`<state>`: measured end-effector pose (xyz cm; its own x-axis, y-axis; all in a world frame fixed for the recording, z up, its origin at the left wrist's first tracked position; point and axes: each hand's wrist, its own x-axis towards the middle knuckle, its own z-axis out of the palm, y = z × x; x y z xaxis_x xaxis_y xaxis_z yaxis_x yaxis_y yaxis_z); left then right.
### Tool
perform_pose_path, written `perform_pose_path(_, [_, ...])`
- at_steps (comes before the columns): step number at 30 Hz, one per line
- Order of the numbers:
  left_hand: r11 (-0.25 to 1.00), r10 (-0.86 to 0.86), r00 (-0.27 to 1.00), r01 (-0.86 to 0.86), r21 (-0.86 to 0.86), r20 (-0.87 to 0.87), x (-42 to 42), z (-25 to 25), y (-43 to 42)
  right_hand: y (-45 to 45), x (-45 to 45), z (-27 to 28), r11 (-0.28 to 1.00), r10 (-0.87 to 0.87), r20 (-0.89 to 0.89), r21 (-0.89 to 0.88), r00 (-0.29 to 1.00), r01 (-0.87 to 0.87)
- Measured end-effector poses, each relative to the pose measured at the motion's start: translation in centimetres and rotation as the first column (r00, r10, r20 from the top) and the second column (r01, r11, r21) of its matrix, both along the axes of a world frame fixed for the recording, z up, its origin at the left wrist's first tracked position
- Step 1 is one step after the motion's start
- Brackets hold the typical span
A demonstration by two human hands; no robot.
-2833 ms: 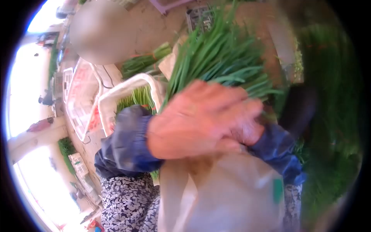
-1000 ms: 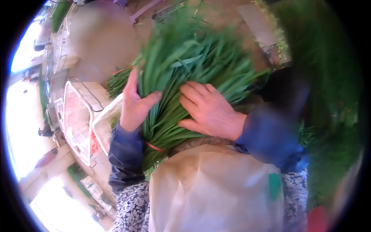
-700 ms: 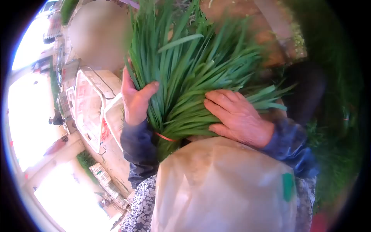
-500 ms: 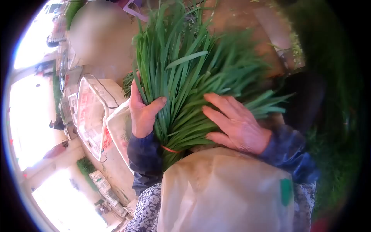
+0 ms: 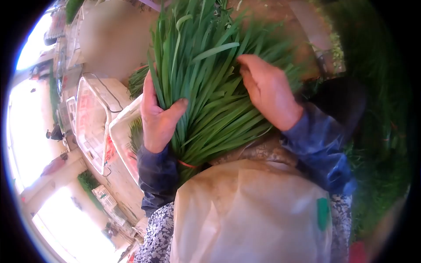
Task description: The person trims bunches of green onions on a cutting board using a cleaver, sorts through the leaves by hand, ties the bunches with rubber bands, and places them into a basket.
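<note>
A thick bunch of long, flat green leaves that look like garlic chives (image 5: 206,87) fans out upward in front of me. A red band (image 5: 187,164) ties it near its lower end. My left hand (image 5: 160,116) is closed around the left side of the bunch, thumb across the front. My right hand (image 5: 272,90) is at the right side of the leaves, its fingers bent inward and held together. Its fingertips meet the leaves, and what they pinch, if anything, is hidden. Below the bunch, a pale, stained apron or sheet (image 5: 250,210) covers my lap.
White plastic crates (image 5: 94,118) stand on the left, with more greens (image 5: 137,133) in the nearer one. Brown ground (image 5: 267,13) lies beyond the leaves. Dark green foliage (image 5: 381,175) fills the right side. A blurred round patch (image 5: 116,37) covers the upper left.
My right hand has lifted up and away from the lower leaves, and its spread fingers have bent inward. My left hand keeps its hold. The leaves at the right have swung upward.
</note>
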<state>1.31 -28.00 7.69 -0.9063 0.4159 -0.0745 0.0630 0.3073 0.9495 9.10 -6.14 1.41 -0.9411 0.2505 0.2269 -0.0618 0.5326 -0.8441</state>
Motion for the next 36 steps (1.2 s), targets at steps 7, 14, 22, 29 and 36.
perform_pose_path(7, [0.988,0.091,0.978,-0.113,0.109,0.19,-0.6,0.0,-0.4,-0.4,1.7,0.1,0.996,0.068,0.08,0.059,0.994,-0.073])
perform_pose_path(14, [0.943,-0.201,0.98,0.19,-0.275,-0.01,0.8,0.0,1.1,-0.6,3.6,-0.1,0.944,0.265,-0.077,0.223,0.961,-0.242])
perform_pose_path(22, [0.999,-0.026,0.981,0.033,-0.031,0.191,0.1,0.0,-0.2,-1.1,8.2,0.1,0.934,0.269,0.058,0.227,0.961,-0.275])
perform_pose_path(29, [0.999,-0.034,0.981,0.035,-0.001,0.192,0.0,0.7,-0.7,0.4,5.7,1.6,0.852,0.491,0.252,0.062,0.834,-0.52])
perform_pose_path(36, [0.998,0.045,0.994,-0.041,-0.037,0.1,1.2,2.2,-0.9,1.2,7.6,1.7,0.869,0.469,0.148,0.101,0.871,-0.485])
